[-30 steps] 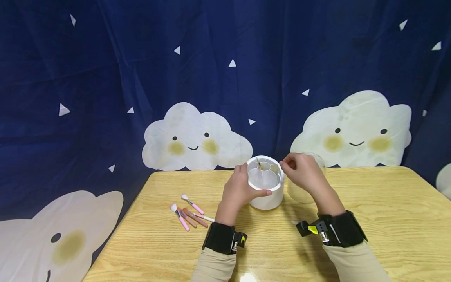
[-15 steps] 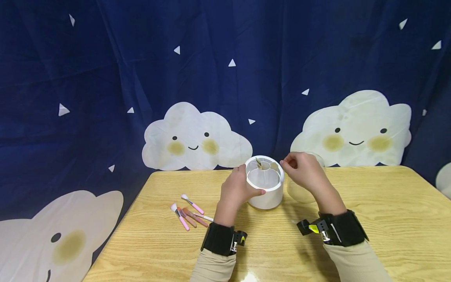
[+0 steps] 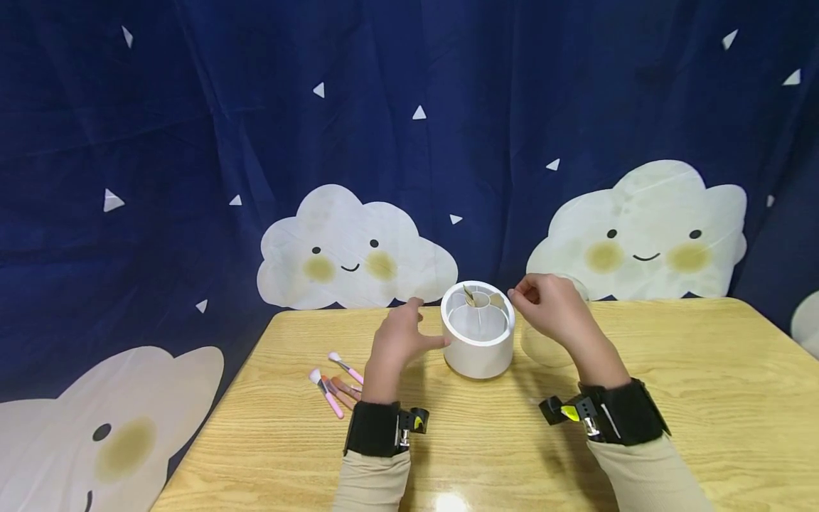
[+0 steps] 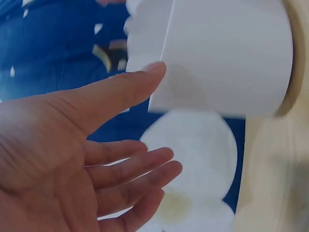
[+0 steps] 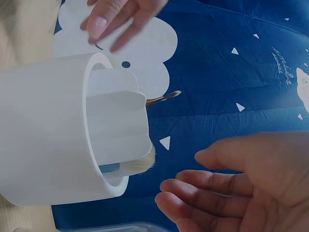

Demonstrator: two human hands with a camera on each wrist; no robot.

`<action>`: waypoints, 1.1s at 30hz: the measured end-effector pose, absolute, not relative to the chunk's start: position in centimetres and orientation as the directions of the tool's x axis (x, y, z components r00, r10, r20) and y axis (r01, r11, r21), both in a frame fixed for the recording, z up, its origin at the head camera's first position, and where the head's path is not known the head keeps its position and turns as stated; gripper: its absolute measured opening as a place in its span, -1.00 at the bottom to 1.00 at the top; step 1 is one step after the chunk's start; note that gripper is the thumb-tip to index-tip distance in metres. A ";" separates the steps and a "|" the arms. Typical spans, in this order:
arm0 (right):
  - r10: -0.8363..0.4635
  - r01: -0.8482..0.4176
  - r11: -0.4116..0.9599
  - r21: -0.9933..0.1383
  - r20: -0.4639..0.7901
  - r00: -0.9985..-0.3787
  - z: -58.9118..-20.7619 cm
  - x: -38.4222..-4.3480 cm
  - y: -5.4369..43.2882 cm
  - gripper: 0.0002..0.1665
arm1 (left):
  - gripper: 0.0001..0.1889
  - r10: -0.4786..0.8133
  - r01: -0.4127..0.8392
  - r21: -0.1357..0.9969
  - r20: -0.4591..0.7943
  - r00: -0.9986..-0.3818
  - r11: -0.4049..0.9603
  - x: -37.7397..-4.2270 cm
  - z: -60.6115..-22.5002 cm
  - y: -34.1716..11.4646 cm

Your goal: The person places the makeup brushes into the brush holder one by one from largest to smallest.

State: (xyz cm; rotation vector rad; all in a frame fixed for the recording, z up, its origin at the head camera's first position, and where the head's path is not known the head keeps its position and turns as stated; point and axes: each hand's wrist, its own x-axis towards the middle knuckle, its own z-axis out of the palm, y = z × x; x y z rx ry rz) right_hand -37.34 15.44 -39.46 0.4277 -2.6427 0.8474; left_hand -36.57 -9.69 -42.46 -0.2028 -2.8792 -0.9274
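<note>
A white round makeup brush holder (image 3: 478, 359) with inner dividers stands upright on the table. Inside it, a brush with cream bristles (image 5: 145, 165) and a thin brown-tipped brush (image 5: 164, 98) show above the dividers. To its left is my left hand (image 3: 393, 341), fingers spread and holding nothing; the thumb tip overlaps the holder's edge in the left wrist view. My right hand (image 3: 553, 309) hovers at the holder's right rim, fingers loosely bent, with nothing between them in the right wrist view. Behind that hand stands a clear plastic cover (image 3: 540, 350), partly hidden.
Several makeup brushes (image 3: 328, 395), some with pink handles, lie on the wooden table (image 3: 269, 455) left of my left forearm, which partly covers them. A dark blue curtain (image 3: 384, 149) with printed clouds hangs behind the table's far edge.
My left hand has let go of the holder and moved left, away from it. The holder has shifted slightly left, while the right hand stays nearly still.
</note>
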 end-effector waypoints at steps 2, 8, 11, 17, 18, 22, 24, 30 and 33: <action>-0.180 -0.376 0.777 -0.505 0.395 -0.901 -39.4 -37.3 15.4 -0.75 | -0.23 0.052 0.111 0.594 0.116 -0.992 0.797 -36.7 -42.5 -11.0; -0.175 -0.369 0.778 -0.509 0.388 -0.905 -39.3 -37.3 15.5 -0.75 | -0.54 -0.137 -0.089 0.606 0.034 -0.990 0.791 -37.1 -43.6 -15.2; -0.178 -0.366 0.779 -0.508 0.381 -0.907 -39.2 -37.3 15.5 -0.74 | -0.71 -0.237 -0.190 0.611 -0.003 -0.971 0.769 -36.9 -44.7 -17.1; -0.189 -0.370 0.781 -0.503 0.375 -0.908 -39.3 -37.2 15.4 -0.75 | -0.63 -0.406 -0.366 0.622 -0.083 -0.910 0.693 -36.3 -46.2 -19.5; -0.190 -0.373 0.780 -0.502 0.378 -0.906 -39.3 -37.2 15.3 -0.75 | -0.59 -0.420 -0.383 0.615 -0.091 -0.903 0.690 -36.3 -46.3 -19.7; -0.191 -0.370 0.784 -0.498 0.374 -0.907 -39.4 -37.2 15.3 -0.74 | -0.60 -0.433 -0.418 0.606 -0.132 -0.892 0.677 -36.4 -46.8 -20.1; -0.191 -0.368 0.787 -0.496 0.372 -0.908 -39.4 -37.2 15.3 -0.73 | -0.65 -0.426 -0.423 0.611 -0.152 -0.892 0.669 -36.4 -47.0 -20.2; -0.194 -0.370 0.789 -0.491 0.372 -0.908 -39.5 -37.3 15.3 -0.74 | -0.74 -0.412 -0.457 0.629 -0.228 -0.882 0.629 -36.6 -47.3 -20.1; -0.198 -0.374 0.789 -0.487 0.374 -0.906 -39.5 -37.3 15.2 -0.75 | -0.80 -0.399 -0.489 0.676 -0.301 -0.866 0.551 -36.8 -47.3 -19.9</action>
